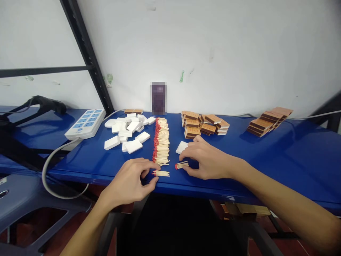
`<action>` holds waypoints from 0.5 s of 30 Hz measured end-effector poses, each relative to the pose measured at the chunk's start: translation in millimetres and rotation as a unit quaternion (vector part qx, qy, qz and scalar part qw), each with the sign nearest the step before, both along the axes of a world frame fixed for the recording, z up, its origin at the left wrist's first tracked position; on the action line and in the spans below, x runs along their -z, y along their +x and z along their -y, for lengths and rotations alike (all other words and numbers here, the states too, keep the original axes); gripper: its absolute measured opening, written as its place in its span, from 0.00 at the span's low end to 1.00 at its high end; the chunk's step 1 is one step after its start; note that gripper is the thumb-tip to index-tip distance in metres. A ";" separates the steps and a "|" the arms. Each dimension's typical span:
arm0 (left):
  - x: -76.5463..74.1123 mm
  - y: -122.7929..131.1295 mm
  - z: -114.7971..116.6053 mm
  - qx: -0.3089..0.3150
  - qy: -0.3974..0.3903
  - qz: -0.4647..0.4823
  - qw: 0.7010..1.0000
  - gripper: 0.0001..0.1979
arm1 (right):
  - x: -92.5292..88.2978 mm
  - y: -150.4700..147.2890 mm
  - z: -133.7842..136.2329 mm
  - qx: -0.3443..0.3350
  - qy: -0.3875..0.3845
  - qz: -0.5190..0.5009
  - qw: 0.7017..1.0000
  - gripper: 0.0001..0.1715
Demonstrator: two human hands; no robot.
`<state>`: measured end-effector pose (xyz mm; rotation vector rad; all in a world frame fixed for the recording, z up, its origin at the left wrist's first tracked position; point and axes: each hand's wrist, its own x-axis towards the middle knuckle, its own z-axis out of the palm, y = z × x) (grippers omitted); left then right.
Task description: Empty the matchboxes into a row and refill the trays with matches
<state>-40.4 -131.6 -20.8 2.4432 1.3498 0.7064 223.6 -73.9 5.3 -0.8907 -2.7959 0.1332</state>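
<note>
A small bundle of red-headed matches (pixel 163 174) lies near the table's front edge. My left hand (pixel 133 179) has its thumb and forefinger closed loosely around the head end of that bundle. Farther right, my right hand (pixel 204 160) pinches another few matches (pixel 182 164) between thumb and forefinger, heads pointing left. Just beyond those fingers sits a white matchbox tray (pixel 181 147), partly covered by the hand. A long row of matches (pixel 162 142) runs back from my left fingertips, red heads to the left.
White matchbox trays (pixel 133 145) are heaped on the left, beside a power strip (pixel 86 123). Brown matchbox sleeves (pixel 192 132) are stacked behind my right hand, with more matchboxes (pixel 269 121) farther right. A pixelated dark object (pixel 159 99) stands against the wall. The blue table (pixel 287 160) ends close in front.
</note>
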 end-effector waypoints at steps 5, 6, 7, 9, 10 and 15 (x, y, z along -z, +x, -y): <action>1.9 -1.6 -0.1 0.007 0.014 -0.009 1.000 0.10 | -0.8 0.0 -0.6 0.019 -0.023 -0.001 1.000 0.10; 2.9 -1.9 -0.5 0.006 0.016 -0.010 1.000 0.09 | -0.3 -0.1 -0.9 0.019 -0.026 -0.003 0.999 0.09; 3.8 -2.1 -0.9 0.004 0.016 -0.010 1.000 0.09 | 0.0 -0.2 -1.2 0.017 -0.030 -0.005 0.999 0.09; 5.0 -2.1 -1.9 0.000 0.015 -0.011 1.000 0.09 | -0.2 0.1 -1.6 0.009 -0.043 -0.008 0.999 0.09; 5.2 -2.1 -2.4 -0.002 0.012 -0.012 1.000 0.09 | -1.1 0.5 -1.7 0.008 -0.052 -0.009 0.999 0.09; 1.3 -1.8 -4.2 0.007 -0.017 -0.006 1.000 0.13 | -11.7 5.1 -1.3 0.023 -0.112 0.010 0.993 0.10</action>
